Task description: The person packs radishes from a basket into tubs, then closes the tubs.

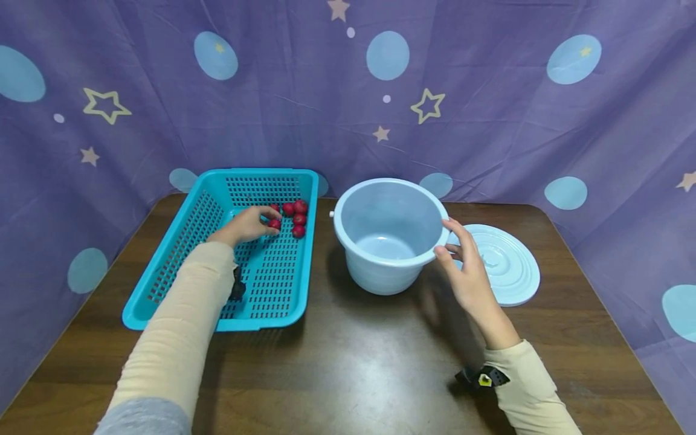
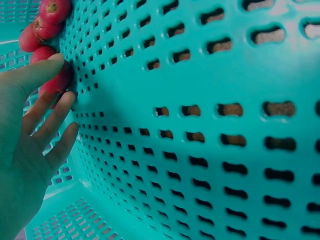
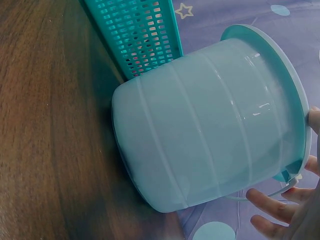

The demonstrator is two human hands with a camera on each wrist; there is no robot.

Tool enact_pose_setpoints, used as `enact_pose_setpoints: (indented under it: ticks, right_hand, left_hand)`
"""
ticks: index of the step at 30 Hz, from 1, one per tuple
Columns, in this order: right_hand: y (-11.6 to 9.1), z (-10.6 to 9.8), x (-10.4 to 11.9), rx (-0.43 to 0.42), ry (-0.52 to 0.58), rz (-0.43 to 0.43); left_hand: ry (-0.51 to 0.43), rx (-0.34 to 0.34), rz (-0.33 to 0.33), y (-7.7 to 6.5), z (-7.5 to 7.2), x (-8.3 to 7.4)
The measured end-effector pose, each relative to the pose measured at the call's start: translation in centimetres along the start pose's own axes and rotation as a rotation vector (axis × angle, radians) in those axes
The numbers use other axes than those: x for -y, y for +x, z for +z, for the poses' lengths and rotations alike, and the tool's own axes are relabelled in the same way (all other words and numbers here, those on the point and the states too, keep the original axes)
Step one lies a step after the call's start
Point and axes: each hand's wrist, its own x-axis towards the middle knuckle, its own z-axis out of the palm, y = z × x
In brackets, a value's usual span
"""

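Note:
Inside a turquoise basket (image 1: 272,284), my left hand (image 1: 244,226) pinches a small red radish (image 1: 274,224) between thumb and fingers. Several other radishes (image 1: 299,206) lie close by, against the basket's right side. In the left wrist view the thumb (image 2: 56,59) lies over the radish, with the fingers spread beneath. My right hand (image 1: 469,275) touches the right rim of a pale blue bucket (image 1: 380,275), thumb and forefinger tips at the rim. The other fingers (image 3: 272,206) are spread outside the wall, near the thin handle (image 3: 272,194). The bucket stands upright on the table.
A round pale blue lid (image 1: 508,266) lies flat on the wooden table (image 1: 337,368), right of the bucket and partly behind my right hand. A purple curtain (image 1: 304,90) with stars and dots hangs behind the table. Bucket and basket stand side by side.

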Motion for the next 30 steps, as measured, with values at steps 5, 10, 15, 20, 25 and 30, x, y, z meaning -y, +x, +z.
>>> enact_pose_setpoints:
  ticks: [5,10,15,20,25,30]
  right_hand:
    - [-0.1,0.0,0.2,0.001,0.009,0.0]
    - [-0.1,0.0,0.3,0.004,0.014,0.004]
    - [-0.1,-0.1,0.3,0.005,0.015,0.011]
    - [-0.2,-0.1,0.3,0.008,0.012,0.012]
    - [-0.1,0.0,0.3,0.002,0.009,0.006]
    - [0.0,0.0,0.3,0.002,0.005,0.002]
  left_hand:
    - [0.037,0.004,-0.015,-0.2,0.0,-0.2]
    - [0.041,0.0,-0.017,-0.1,0.0,-0.1]
    - [0.023,-0.004,-0.008,-0.1,-0.1,-0.1]
    - [0.032,-0.016,0.033,-0.1,-0.5,-0.7]
    - [0.048,-0.054,0.102,0.0,-1.3,-1.7]
    - [0.042,-0.08,0.136,-0.1,-2.1,-2.9]
